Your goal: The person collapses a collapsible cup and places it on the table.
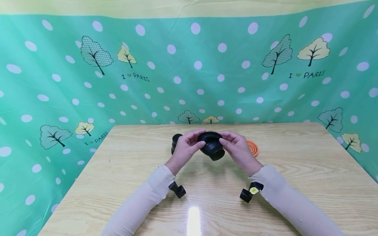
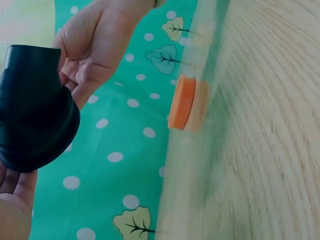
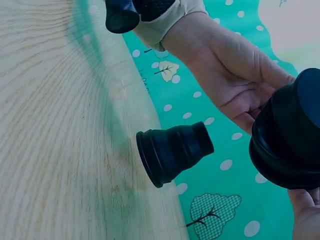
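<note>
A black collapsible cup [image 1: 214, 151] is held up over the table between both hands, its wide rim upward and its narrow base pointing down toward me. My left hand [image 1: 186, 147] pinches the rim on the left, thumb in front and fingers behind. On the opposite side, my right hand [image 1: 238, 149] grips the same rim between thumb and fingers. The left wrist view shows the cup [image 2: 37, 110] close up, with stepped walls. Behind my left hand stands a second black stepped cup [image 3: 175, 151], wide end down, partly hidden in the head view.
An orange ringed silicone disc [image 1: 253, 148] lies beyond my right hand, partly covered by it. The wooden table [image 1: 133, 157] reaches back to a green dotted curtain [image 1: 177, 88]. Small black devices are strapped to both wrists.
</note>
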### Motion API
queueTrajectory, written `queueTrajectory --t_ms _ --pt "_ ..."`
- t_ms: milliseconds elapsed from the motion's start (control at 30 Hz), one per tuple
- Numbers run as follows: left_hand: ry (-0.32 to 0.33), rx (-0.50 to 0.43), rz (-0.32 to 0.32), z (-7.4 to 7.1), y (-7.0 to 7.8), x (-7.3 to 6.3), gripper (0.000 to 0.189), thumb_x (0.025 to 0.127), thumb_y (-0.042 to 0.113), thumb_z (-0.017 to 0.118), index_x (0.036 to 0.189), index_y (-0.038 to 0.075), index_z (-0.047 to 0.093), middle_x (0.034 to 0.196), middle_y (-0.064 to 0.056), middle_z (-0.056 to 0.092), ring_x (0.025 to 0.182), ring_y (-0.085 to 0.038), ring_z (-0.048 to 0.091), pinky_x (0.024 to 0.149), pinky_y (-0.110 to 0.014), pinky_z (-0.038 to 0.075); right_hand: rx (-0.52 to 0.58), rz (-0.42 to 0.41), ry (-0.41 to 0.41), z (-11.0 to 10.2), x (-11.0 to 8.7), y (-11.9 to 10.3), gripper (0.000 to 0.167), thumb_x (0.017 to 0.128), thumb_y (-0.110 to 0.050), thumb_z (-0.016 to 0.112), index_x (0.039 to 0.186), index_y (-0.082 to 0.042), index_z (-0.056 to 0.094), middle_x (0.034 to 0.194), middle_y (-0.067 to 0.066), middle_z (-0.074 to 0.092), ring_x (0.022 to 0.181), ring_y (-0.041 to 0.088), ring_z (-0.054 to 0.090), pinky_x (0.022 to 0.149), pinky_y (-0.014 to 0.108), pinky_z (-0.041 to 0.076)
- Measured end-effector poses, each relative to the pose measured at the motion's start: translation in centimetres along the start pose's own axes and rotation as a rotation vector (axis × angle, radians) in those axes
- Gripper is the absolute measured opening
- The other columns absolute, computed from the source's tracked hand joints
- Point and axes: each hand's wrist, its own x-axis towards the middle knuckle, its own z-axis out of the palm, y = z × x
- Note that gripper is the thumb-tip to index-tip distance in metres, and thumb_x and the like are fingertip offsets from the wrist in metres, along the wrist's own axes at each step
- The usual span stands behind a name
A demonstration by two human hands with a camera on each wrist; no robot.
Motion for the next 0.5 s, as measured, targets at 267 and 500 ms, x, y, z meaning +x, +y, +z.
queueTrajectory --t_ms 267,500 --pt "0.078 0.092 0.078 0.27 -0.27 -0.09 0.033 0.087 0.010 0.067 0.119 0.001 0.064 0.116 -0.015 0.064 0.094 -0.014 0.065 0.080 -0.025 0.054 -0.014 -0.020 -0.020 0.41 -0.05 -0.08 0.020 0.090 -0.001 0.061 0.095 -0.018 0.069 0.091 -0.001 0.067 0.086 0.009 0.064 0.076 0.019 0.054" --pt "0.084 0.043 0.031 0.05 -0.35 -0.07 0.035 0.086 0.010 0.069 0.119 0.001 0.064 0.117 -0.016 0.064 0.099 -0.018 0.065 0.084 -0.027 0.053 -0.119 -0.012 -0.022 -0.05 0.11 0.26 0.016 0.090 -0.005 0.063 0.106 -0.010 0.066 0.100 0.000 0.065 0.094 0.011 0.061 0.082 0.021 0.052"
